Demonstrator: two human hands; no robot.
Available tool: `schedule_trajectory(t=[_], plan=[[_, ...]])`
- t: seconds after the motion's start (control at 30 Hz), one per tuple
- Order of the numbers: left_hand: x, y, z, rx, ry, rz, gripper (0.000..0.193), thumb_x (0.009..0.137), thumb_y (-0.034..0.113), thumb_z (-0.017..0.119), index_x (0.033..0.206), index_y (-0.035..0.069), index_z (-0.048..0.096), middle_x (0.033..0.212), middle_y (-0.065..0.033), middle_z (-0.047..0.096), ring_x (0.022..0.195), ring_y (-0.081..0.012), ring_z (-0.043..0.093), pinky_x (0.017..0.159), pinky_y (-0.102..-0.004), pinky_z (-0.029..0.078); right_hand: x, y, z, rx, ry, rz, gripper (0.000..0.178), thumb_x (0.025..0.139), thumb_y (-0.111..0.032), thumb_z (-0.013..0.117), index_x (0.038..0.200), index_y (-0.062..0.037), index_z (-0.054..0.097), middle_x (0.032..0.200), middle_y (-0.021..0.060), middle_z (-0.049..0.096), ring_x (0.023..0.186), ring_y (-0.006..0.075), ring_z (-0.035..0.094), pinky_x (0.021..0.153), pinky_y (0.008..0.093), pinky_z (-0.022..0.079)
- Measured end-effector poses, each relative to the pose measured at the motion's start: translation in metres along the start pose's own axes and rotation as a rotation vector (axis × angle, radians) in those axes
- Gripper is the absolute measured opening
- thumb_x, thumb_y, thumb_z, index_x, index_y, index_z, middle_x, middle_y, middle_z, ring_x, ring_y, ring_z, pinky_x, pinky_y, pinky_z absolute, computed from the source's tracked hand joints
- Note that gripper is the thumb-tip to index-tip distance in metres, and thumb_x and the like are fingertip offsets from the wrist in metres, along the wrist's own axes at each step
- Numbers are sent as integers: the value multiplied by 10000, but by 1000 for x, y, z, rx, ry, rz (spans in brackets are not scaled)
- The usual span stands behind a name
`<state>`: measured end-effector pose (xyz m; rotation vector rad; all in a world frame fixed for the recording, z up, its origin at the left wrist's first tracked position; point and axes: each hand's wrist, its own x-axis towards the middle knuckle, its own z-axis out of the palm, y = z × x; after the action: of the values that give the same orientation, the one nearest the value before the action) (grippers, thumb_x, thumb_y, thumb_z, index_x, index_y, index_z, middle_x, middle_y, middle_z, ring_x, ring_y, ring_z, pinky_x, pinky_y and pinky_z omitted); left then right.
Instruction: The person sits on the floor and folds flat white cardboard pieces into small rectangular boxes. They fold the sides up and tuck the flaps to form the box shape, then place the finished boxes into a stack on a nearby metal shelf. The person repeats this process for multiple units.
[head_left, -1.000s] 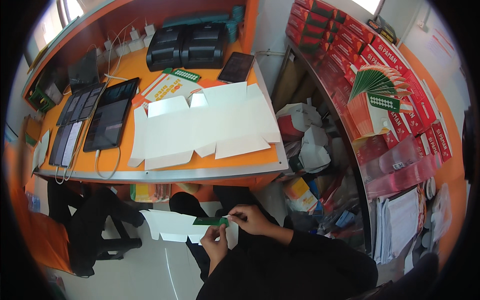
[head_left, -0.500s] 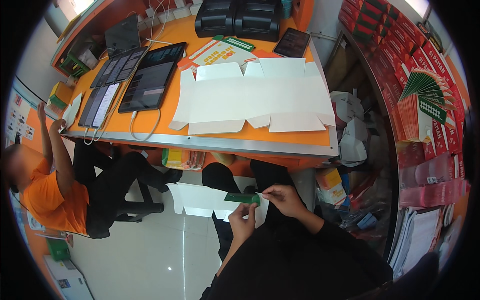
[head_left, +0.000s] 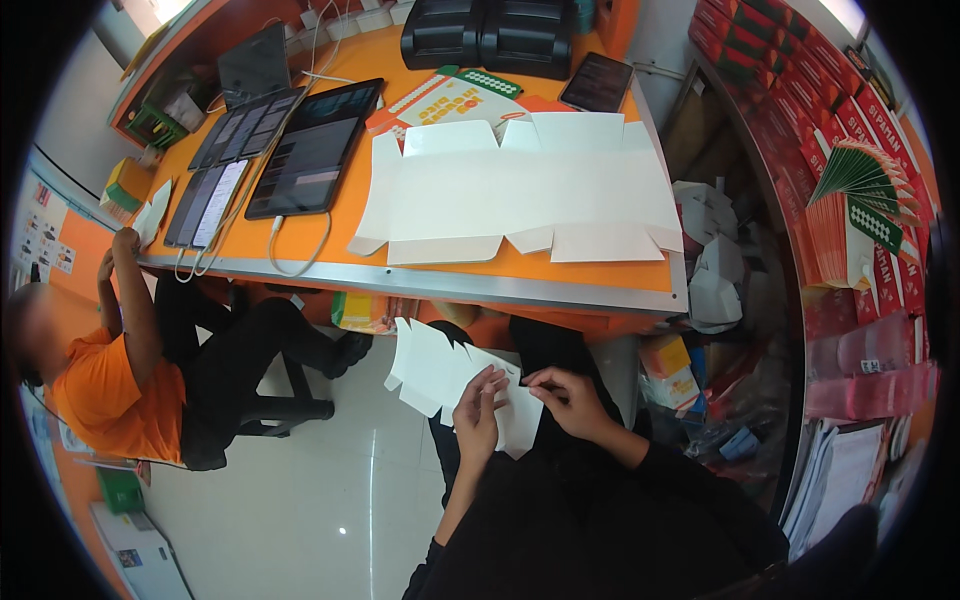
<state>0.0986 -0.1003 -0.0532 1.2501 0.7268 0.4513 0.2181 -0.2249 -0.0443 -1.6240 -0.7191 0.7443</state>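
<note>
Over my lap lies an unfolded cardboard box blank, its plain white inner side up and its left end tilted, with cut flaps along the edges. My left hand grips it near the middle, fingers bent over the card. At its right end my right hand pinches the edge between thumb and fingertips. A small part of the card is hidden behind my left fingers. On the table ahead, a second, larger white box blank lies flat.
The orange table has a metal front edge and carries tablets, cables, a phone and black devices. At left sits a person in an orange shirt. Red boxes and folded green-and-orange cartons fill the right shelf.
The green printed flap between my hands has gone out of sight. The blank's left end has tilted and shifted right, and my left hand has moved up slightly. The seated person's hands have moved.
</note>
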Motion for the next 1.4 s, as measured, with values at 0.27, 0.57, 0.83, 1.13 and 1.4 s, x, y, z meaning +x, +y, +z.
schedule_trajectory(t=[0.27,0.57,0.83,1.13,1.4], plan=[[-6,-21,5,148,-223,180,343,886,41,615,1227,33,592,1272,-104,503,1176,-191,513,861,-296,490,6,20,-3,92,-1,-8,187,805,-64,738,967,-35,649,1093,94,601,967,151,628,740,281,543],[-11,-53,31,286,13,175,347,746,182,819,975,19,614,841,-33,566,770,-147,594,646,-266,482,35,52,-16,103,-169,253,290,791,-231,748,987,-23,702,814,75,701,733,134,658,668,262,515],[-12,-58,25,481,-72,128,211,864,183,692,808,-16,650,695,-72,650,643,-147,613,588,-285,462,31,32,-23,-555,-191,139,201,822,-178,675,863,16,706,748,114,707,695,180,703,647,284,534],[-12,-50,4,214,-169,-232,197,904,148,635,880,-46,664,777,-32,646,724,-86,571,696,-208,429,4,47,-23,-182,-138,332,191,797,-163,648,862,9,697,760,146,696,720,287,689,695,352,534],[-31,-59,4,54,-188,-504,168,916,158,618,877,-1,656,754,7,610,682,-47,532,607,-169,389,-17,52,-22,-360,-219,305,256,761,-226,711,812,24,691,856,136,646,784,247,673,705,334,523]])
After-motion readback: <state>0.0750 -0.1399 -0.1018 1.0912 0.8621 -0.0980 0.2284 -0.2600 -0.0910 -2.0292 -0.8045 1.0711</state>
